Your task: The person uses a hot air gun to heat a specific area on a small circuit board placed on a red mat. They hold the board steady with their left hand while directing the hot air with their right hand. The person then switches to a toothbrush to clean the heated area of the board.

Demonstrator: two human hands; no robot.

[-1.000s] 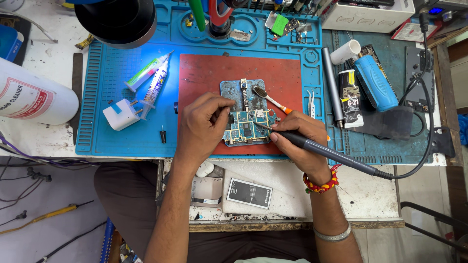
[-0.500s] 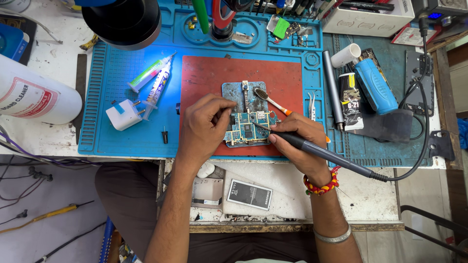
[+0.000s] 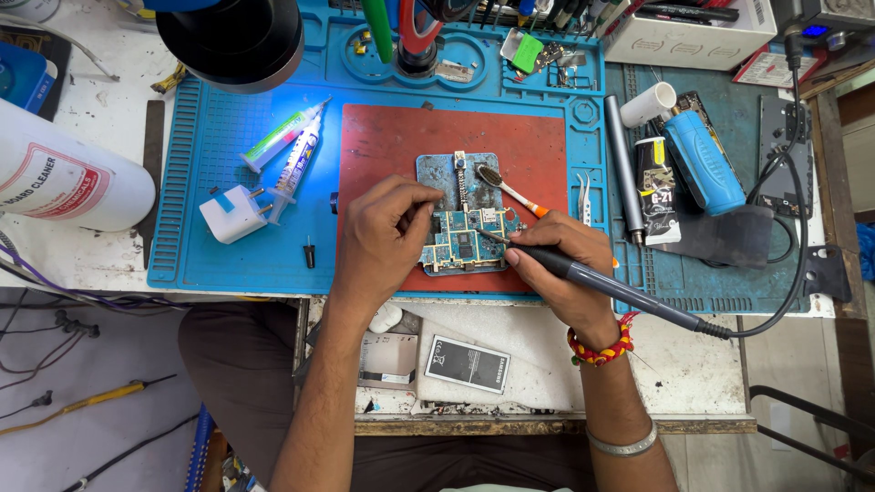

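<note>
**Circuit board held and worked with a soldering iron**

The circuit board (image 3: 465, 241) lies on the red mat (image 3: 383, 146), which sits on the blue work mat (image 3: 228, 264) at the centre of the worktop (image 3: 118, 118). A blue-grey holder plate (image 3: 437, 173) lies under the board's 12 o'clock edge.

The left hand (image 3: 387, 241) rests on the red mat at 9 o'clock of the board. Its grip is closed on the board's left edge, fingertips (image 3: 428, 214) pressing on the board.

The right hand (image 3: 565, 269) lies at 4 o'clock of the board. Its grip is clenched around the soldering iron (image 3: 592, 278), held like a pen. The iron's tip touches the board near its right side. The iron's black cable runs off toward 3 o'clock.

A small brush (image 3: 506, 187) with an orange handle lies at 1 o'clock of the board, just beside the holder plate. Two syringes (image 3: 292, 150) and a white plug (image 3: 232, 214) lie on the blue work mat at 10 o'clock, well apart from the board. A grey metal rod (image 3: 622, 178) and a blue tool (image 3: 702, 164) lie at 2 o'clock. A flat battery (image 3: 467, 363) lies at 6 o'clock, near the worktop's front edge.
</note>
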